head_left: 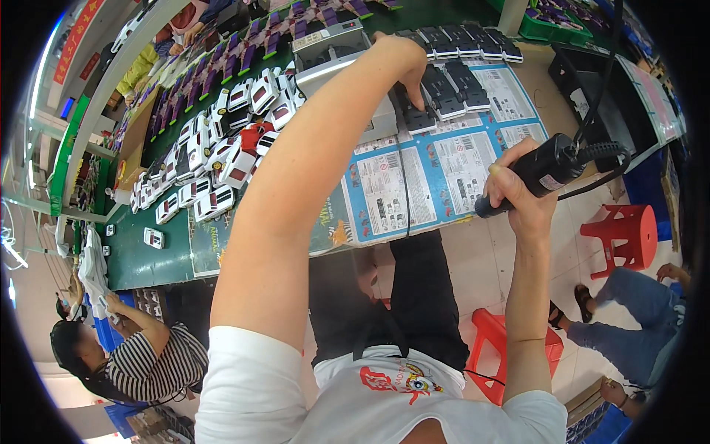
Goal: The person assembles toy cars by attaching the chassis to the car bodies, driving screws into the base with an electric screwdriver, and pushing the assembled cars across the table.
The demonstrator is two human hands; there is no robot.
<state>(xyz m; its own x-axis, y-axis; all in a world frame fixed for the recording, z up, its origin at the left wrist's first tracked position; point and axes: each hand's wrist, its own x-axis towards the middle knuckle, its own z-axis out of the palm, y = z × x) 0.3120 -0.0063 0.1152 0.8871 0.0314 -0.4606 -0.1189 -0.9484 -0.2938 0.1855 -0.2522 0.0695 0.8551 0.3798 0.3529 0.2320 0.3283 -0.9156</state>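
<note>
My right hand [525, 189] is wrapped round a black electric screwdriver [543, 172], held tilted over the table's right front edge. A cable runs up from its rear end. My left hand [405, 63] stretches across the table beside a grey metal box-shaped machine [336, 46]. One digit points down at a black toy car chassis [416, 117] and seems to touch it; another reaches toward the machine. The other left fingers are hidden. More black chassis [455, 87] lie in rows to the right of this hand, some on white car bodies.
White toy cars [196, 148] lie heaped left of my forearm, a red one [255, 137] among them. Printed blue-and-white card sheets [399, 189] cover the table. A black bin [603, 96] stands at right. Red stools [621, 233] and seated people are nearby.
</note>
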